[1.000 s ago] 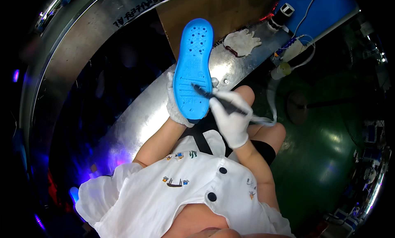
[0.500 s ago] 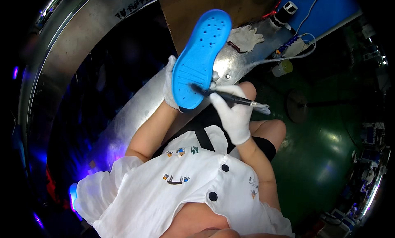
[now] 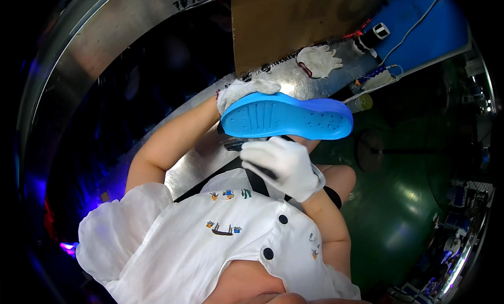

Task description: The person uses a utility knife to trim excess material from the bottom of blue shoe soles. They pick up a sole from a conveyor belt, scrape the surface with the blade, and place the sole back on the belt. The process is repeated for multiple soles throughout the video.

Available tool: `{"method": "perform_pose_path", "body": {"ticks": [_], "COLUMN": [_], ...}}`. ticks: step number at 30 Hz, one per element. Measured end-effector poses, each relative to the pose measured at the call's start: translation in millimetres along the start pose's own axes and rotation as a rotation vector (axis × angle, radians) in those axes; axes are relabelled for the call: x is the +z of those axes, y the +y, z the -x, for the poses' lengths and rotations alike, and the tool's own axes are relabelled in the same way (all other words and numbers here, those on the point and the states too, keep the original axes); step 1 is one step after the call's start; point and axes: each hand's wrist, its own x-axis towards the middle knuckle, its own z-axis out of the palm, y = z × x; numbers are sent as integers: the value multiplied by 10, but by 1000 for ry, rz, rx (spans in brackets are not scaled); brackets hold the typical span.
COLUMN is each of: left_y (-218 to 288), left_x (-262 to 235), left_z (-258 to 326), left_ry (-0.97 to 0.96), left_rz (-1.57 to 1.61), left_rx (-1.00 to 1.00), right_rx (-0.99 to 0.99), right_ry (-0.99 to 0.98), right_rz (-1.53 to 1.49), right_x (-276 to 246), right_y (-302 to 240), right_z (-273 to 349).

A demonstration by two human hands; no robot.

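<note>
A bright blue shoe sole lies nearly level across the view, with grooves toward its left end and small holes toward its right end. My left hand, in a white knit glove, grips it from behind at the far left edge; some of the fingers are hidden. Just below the sole's near edge is my right hand, also in a white glove, its fingers closed round a dark-handled brush. Motion smears the brush, and its bristle end is hard to make out near the sole's underside.
Behind the sole, a curved metal bench carries a spare white glove and a brown cardboard sheet. A black cylinder with a white end stands beside a blue panel. A yellow-green container sits near a pale hose.
The sole has turned clockwise from nearly upright to nearly level. My left hand has moved up over its far edge; my right hand has dropped off the sole's face with the brush.
</note>
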Motion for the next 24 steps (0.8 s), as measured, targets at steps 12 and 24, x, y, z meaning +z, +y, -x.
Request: {"method": "perform_pose_path", "body": {"ticks": [12,24], "left_y": [833,329], "left_x": [332,-126], "left_z": [99,-161], "left_ry": [50,-38], "left_rz": [-42,-160], "left_rx": [-375,-26], "right_rx": [1,-155], "right_ry": [67,165], "right_rz": [226,281], "right_x": [-222,-339], "right_y": [-8,-111], "right_z": [96,138]}}
